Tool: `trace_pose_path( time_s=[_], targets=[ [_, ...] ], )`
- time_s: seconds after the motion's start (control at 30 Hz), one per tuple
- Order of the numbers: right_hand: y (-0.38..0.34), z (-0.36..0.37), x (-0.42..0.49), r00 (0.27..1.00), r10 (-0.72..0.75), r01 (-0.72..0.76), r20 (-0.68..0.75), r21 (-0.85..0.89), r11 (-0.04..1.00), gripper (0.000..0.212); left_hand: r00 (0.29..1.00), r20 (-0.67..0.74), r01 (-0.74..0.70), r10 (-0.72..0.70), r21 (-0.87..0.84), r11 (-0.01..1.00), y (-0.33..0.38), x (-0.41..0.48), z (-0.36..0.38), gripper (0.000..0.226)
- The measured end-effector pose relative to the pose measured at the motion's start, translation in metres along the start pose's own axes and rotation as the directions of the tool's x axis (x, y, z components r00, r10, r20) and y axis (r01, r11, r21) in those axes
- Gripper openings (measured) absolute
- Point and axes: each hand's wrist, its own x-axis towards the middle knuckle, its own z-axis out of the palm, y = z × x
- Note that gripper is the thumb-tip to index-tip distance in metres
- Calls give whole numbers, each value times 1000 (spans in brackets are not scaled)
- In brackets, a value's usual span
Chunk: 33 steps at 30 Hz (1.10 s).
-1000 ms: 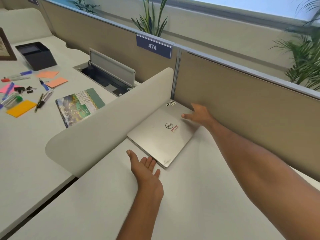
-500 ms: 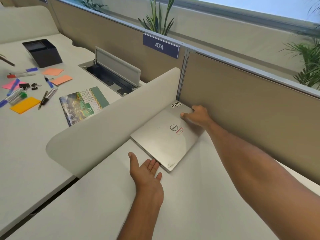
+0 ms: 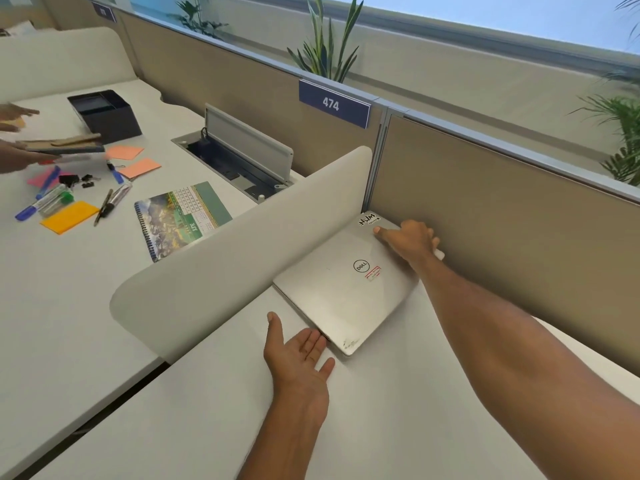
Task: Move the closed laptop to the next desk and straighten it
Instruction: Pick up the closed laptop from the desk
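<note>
Head view shows the closed laptop (image 3: 343, 289) flat on the counter (image 3: 398, 410). Right hand (image 3: 410, 242) grips its far edge, fingers curled over; left hand (image 3: 298, 355) lies open, palm up, fingertips touching the near edge.

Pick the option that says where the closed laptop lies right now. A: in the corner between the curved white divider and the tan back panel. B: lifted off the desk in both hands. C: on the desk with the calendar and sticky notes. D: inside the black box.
A: the laptop lies flat on the desk, tucked against the curved divider and the back panel, with the right hand on its far edge.
</note>
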Motion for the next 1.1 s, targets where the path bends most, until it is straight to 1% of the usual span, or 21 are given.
trace_pose_path(
  time_s=[0.07, 0.17, 0.23, 0.33, 0.4, 0.5, 0.57, 0.73, 0.9, 1.0, 1.1],
  targets=[
    [3, -5, -1, 999, 24, -23, -29, 7, 1000, 84, 1000, 10, 8, -9, 15, 1000, 1, 1, 0, 86],
    [10, -14, -1, 997, 64, -60, -53, 66, 996, 80, 1000, 12, 16, -16, 36, 999, 3, 2, 1, 72],
    [13, -20, -7, 996, 81, -76, -46, 106, 992, 83, 1000, 0, 22, -22, 45, 999, 3, 2, 3, 65],
    [20, -26, -15, 993, 112, -107, -28, 148, 983, 83, 999, -7, 37, -37, 58, 998, 4, 3, 3, 61],
    [26, -30, -19, 994, 109, -106, -6, 179, 978, 82, 999, 6, 45, -45, 63, 997, 5, -1, 3, 55],
    [30, -39, -27, 997, 77, -82, 30, 244, 966, 68, 999, 43, -11, 5, 134, 991, 3, -10, 2, 38],
    [29, -46, -34, 997, 64, -71, 34, 275, 959, 62, 997, 71, -51, 39, 171, 984, 1, -19, 2, 30],
    [22, -61, -52, 999, 37, -41, 20, 291, 956, 62, 988, 124, -116, 93, 194, 974, -1, -31, 7, 25],
    [11, -90, -86, 999, 13, -22, 30, 322, 947, 59, 973, 109, -223, 204, 203, 953, -3, -50, 12, 20],
    [10, -112, -102, 1000, 9, -15, 20, 344, 939, 62, 964, 117, -257, 237, 211, 943, -4, -68, 14, 22],
    [10, -133, -118, 1000, 2, -2, 1, 344, 939, 65, 959, 121, -280, 257, 242, 929, -6, -89, 16, 16]
  ],
)
